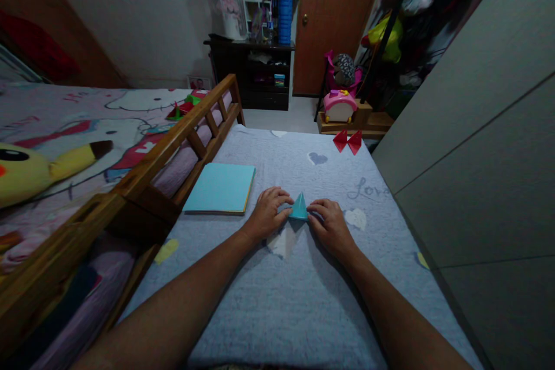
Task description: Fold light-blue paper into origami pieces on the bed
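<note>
A small teal folded-paper triangle point(299, 208) is held between two hands over a blue-grey patterned fabric cover point(281, 306), its left edge pinched by the left hand point(269, 212), its right by the right hand point(332, 224). A square light-blue paper stack point(221, 188) is set left of the left hand.

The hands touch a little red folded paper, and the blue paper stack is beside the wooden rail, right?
Not quite: the head view shows the left hand and right hand touching blue-green folded paper, not red. The blue stack is beside the wooden rail.
</note>
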A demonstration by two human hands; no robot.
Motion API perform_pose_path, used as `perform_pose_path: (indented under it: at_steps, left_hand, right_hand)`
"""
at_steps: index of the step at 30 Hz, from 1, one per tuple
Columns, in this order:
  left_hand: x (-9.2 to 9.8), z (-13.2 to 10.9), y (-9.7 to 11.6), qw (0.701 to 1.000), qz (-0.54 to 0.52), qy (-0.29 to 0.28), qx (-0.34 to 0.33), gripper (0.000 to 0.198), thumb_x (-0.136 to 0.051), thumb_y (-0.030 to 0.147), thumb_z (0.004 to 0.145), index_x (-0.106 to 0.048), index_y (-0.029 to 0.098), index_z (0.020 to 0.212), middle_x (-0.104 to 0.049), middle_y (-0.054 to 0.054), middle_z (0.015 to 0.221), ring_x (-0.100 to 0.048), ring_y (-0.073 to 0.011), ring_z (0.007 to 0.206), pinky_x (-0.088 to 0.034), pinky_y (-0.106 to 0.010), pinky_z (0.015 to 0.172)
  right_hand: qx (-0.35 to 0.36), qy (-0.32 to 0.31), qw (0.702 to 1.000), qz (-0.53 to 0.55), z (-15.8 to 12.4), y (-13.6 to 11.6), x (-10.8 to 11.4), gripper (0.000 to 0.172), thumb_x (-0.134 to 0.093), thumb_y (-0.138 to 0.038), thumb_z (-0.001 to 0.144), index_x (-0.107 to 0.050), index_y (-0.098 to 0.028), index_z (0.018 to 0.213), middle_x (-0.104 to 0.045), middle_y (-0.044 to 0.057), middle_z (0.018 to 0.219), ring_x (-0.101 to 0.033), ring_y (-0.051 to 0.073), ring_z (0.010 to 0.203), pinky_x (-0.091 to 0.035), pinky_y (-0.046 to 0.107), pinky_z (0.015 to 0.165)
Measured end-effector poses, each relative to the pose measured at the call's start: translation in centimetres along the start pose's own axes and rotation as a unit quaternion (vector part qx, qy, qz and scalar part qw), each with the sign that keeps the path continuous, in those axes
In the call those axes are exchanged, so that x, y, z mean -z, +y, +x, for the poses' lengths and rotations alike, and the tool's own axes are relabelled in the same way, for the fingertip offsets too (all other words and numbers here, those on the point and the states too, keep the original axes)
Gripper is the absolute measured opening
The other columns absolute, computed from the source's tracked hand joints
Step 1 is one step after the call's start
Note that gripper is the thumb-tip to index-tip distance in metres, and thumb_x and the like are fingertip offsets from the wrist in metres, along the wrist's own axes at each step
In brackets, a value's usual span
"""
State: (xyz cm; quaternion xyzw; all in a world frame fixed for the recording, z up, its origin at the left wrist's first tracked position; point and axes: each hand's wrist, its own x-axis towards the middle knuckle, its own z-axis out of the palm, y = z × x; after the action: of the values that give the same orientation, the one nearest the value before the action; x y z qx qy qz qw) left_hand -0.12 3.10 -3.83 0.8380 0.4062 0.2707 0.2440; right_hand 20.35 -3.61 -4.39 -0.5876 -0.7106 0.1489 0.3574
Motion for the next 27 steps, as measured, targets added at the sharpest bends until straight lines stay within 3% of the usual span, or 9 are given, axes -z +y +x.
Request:
perform_pose_path:
  at_steps: [7,12,15,19,23,27]
  left_hand:
    - [0.1,0.0,0.2,0.998,-0.057,0.002,-0.009,0.006,-0.069,0.017,0.080,-0.071,0.020,0.086,-0.065,-0.006,0.105,-0.057,-0.0243,0.110,-0.043,-0.042,0.103]
    - [0.2,-0.1,0.8,0.989,-0.148,0.019,-0.008,0.009,-0.061,0.017,0.086,-0.069,0.019,0.089,-0.059,-0.006,0.105,-0.059,-0.0198,0.103,-0.048,-0.033,0.093]
    - [0.2,-0.2,1.2,0.983,-0.181,0.031,0.007,0.009,-0.059,0.019,0.088,-0.068,0.018,0.088,-0.057,-0.007,0.109,-0.060,-0.0181,0.097,-0.050,-0.029,0.083]
    - [0.0,-0.3,1.6,0.972,-0.231,0.037,0.023,0.010,-0.059,0.024,0.088,-0.067,0.017,0.089,-0.055,-0.008,0.119,-0.061,-0.0133,0.083,-0.051,-0.028,0.079]
    - [-0.3,-0.3,1.8,0.959,-0.278,0.001,0.055,0.015,-0.059,0.029,0.089,-0.065,0.017,0.095,-0.063,-0.003,0.094,-0.057,-0.0111,0.068,-0.047,-0.023,0.066]
    - [-0.2,-0.3,1.7,0.973,-0.221,-0.027,0.052,0.014,-0.061,0.026,0.087,-0.068,0.017,0.093,-0.065,-0.001,0.082,-0.058,-0.0143,0.074,-0.046,-0.025,0.070]
  right_hand:
    - [-0.001,0.009,0.999,0.038,0.1,0.2,-0.2,0.014,-0.063,-0.016,0.085,-0.073,-0.024,0.090,-0.068,0.008,0.099,-0.056,0.026,0.100,-0.043,0.046,0.093]
    - [-0.022,0.033,0.993,0.110,0.3,-0.5,0.2,0.019,-0.062,-0.019,0.083,-0.067,-0.024,0.101,-0.067,0.008,0.106,-0.058,0.025,0.105,-0.045,0.043,0.095]
    - [-0.071,0.017,0.981,0.178,0.4,-1.0,0.4,0.019,-0.061,-0.023,0.083,-0.063,-0.022,0.103,-0.067,0.006,0.102,-0.064,0.021,0.090,-0.050,0.036,0.083]
    - [-0.097,-0.015,0.971,0.218,0.3,-1.6,0.4,0.007,-0.058,-0.025,0.085,-0.062,-0.020,0.087,-0.064,0.000,0.081,-0.061,0.016,0.069,-0.048,0.028,0.067]
    - [-0.095,-0.001,0.975,0.199,0.4,-1.7,0.3,0.007,-0.058,-0.025,0.084,-0.062,-0.020,0.080,-0.063,-0.001,0.073,-0.059,0.016,0.068,-0.046,0.028,0.067]
    - [-0.090,0.004,0.984,0.154,0.5,-1.5,0.4,0.007,-0.058,-0.025,0.085,-0.063,-0.021,0.082,-0.065,0.001,0.077,-0.060,0.018,0.074,-0.047,0.031,0.072]
